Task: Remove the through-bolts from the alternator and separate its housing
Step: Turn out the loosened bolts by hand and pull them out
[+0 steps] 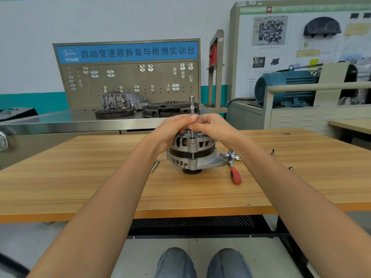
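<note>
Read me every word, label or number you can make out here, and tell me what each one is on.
"自动变速器拆装与检测实训台": blue banner atop the pegboard.
Logo text at the banner's left end: too blurred.
Wall training board heading and captions: too small.
Alternator, ratchet: no readable marking.

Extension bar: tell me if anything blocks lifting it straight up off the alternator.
Nothing visible does. The extension bar stands upright on the alternator, both hands pinch it, and open air lies above its top.

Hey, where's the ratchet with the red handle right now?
In the head view, the red-handled ratchet lies flat on the wooden table, just right of the alternator, its metal head toward the alternator's mounting ear. Neither hand touches it.
</note>
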